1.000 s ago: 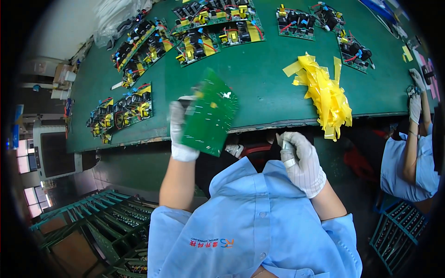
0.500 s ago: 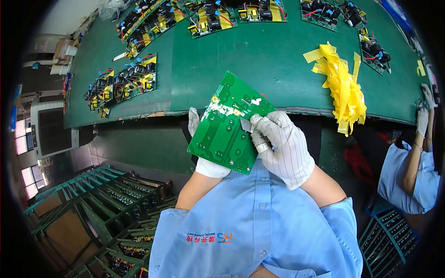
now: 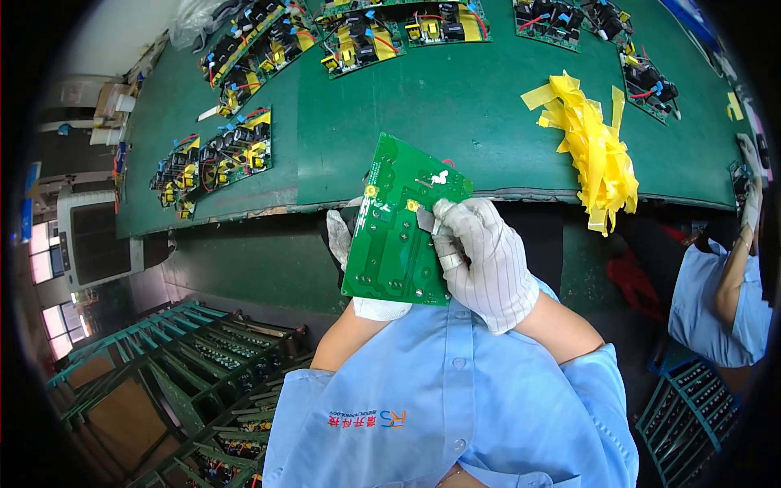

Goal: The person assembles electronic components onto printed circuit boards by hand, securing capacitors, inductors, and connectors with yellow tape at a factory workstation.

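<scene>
The left hand (image 3: 338, 240), palm hidden, clasps the flat green circuit board (image 3: 386, 252) from behind, beside the near edge of the table (image 3: 504, 154). The right hand (image 3: 488, 264), bent in striped white fabric glove, pinches a small grey blade (image 3: 425, 220) at the board's smooth face.

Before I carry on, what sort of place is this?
Probably an electronics assembly workshop: component-laden circuit boards lie along a long green workbench, and loaded green racks stand nearby.
</scene>
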A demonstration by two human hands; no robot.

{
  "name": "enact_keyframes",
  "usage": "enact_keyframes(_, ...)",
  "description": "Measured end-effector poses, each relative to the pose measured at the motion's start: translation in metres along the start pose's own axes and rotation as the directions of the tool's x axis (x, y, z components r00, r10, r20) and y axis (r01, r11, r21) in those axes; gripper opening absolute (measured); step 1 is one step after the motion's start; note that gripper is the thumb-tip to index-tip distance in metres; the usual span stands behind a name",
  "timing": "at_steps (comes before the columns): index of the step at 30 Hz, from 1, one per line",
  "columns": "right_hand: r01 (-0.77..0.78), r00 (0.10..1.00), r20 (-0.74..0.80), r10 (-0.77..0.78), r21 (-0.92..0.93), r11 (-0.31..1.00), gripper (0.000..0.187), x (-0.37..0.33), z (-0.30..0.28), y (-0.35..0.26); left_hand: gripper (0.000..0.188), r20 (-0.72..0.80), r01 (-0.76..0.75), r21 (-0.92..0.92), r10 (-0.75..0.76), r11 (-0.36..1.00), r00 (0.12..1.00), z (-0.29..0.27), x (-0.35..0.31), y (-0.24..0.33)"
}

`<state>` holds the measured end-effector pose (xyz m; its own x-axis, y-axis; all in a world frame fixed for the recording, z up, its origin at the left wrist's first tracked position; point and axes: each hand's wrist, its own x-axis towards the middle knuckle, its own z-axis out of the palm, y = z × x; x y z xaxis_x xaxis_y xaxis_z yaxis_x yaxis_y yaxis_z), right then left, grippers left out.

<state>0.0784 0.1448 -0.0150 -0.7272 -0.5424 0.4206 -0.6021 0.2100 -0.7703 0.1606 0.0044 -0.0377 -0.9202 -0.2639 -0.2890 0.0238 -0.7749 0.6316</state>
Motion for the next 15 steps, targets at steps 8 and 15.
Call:
enact_keyframes(8, 0.016, 0.927, 0.376, 0.013, -0.075, 0.997, 0.049, 0.014, -0.029, 0.0, 0.082, 0.057, 0.131, -0.249, -0.121, 0.959, 0.991, 0.005, -0.001, 0.01)
enact_keyframes(15, -0.035, 0.982, 0.185, -0.027, 0.325, 0.945, 0.042, 0.007, -0.027, 0.029, 0.085, 0.14, 0.255, -0.465, -0.214, 0.848, 0.967, 0.007, -0.001, 0.016)
